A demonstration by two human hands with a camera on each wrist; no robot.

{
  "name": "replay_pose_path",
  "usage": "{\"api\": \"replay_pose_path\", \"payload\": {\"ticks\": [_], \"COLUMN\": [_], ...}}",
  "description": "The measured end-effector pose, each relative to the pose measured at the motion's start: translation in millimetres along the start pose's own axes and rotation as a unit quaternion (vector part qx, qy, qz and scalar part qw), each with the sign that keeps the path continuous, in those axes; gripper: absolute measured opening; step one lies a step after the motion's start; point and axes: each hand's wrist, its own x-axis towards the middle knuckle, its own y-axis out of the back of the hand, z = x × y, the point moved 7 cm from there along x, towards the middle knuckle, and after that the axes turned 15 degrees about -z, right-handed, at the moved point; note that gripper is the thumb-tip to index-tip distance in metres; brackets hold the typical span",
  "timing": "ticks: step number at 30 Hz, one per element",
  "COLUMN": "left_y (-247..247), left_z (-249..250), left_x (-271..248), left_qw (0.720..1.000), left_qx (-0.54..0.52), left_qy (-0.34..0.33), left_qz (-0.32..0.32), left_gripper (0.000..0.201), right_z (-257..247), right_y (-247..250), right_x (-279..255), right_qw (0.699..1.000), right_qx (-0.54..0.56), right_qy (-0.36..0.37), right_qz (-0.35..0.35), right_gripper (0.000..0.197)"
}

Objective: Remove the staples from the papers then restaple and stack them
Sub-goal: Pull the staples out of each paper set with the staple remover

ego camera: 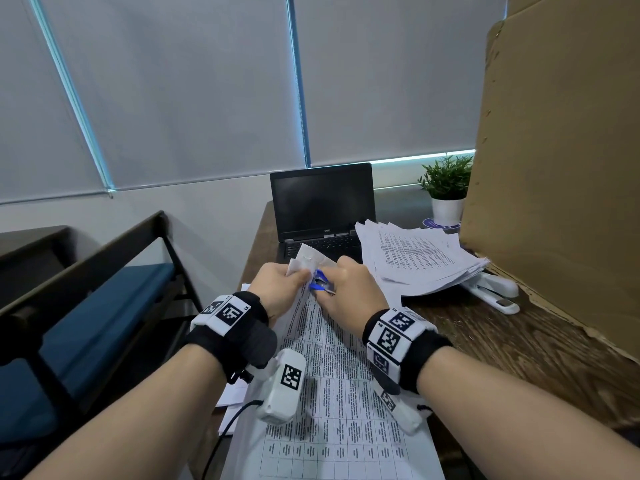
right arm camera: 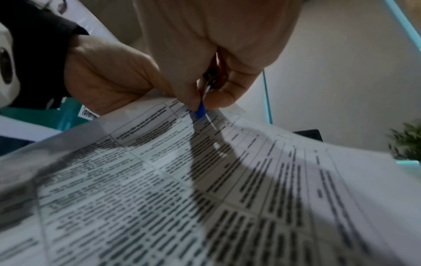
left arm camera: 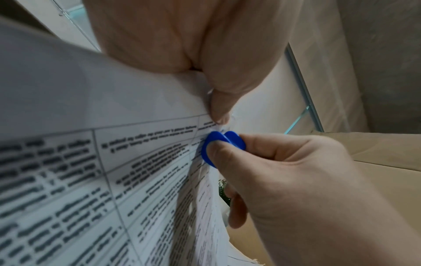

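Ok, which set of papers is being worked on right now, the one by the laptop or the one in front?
The front set: left hand grips its corner, right hand holds the blue staple remover there. The laptop-side pile lies untouched.

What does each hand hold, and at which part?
Left hand pinches the papers at their top corner; right hand pinches the blue staple remover by its grips.
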Motion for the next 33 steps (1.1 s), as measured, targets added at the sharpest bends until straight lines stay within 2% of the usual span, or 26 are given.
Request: {"api": "replay_pose_path", "payload": {"ticks": [4,8,12,18,27,31,33], "left_y": [2.7,5.8,10.1,7.5,2.3,-1.5,2.3], "left_z": [-2.7,-9.2,-13.2,-10.3,-1.1,2.5,1.9], "left_x": [2.3,4.6,2.7,1.8,10.9,12.1,9.0], "left_qw": [1.000,0.999,0.999,0.997,0.993,0.993,0.993], "left_qx": [-0.012,-0.029,-0.029,0.043,0.093,0.088,0.080], "left_qy": [0.007,0.016,0.027,0.031,0.030,0.027,0.031], "left_qz": [0.012,0.028,0.037,0.051,0.068,0.071,0.083], "left_gripper": [0.028,0.029,0.031,0.033,0.032,0.032,0.033], "right_z": [8.4,21.9,23.4,25.0,36.4,33.1,45.9], "right_y": [-3.8,-16.1,-26.7,-25.4,-15.1,-13.7,-3.1], "right_x": [2.7,6.2,10.0,16.2,23.0,26.0,24.3], "right_qw": [0.993,0.952,0.927,0.937,0.932,0.941,0.944], "right_qx": [0.108,0.288,0.352,0.317,0.308,0.279,0.243], "right_qy": [-0.036,-0.092,-0.127,-0.146,-0.193,-0.194,-0.222], "right_qz": [0.026,0.042,0.015,-0.019,0.012,0.008,0.014], "right_gripper": [0.023,0.029,0.028,0.029,0.027,0.026,0.025]}}
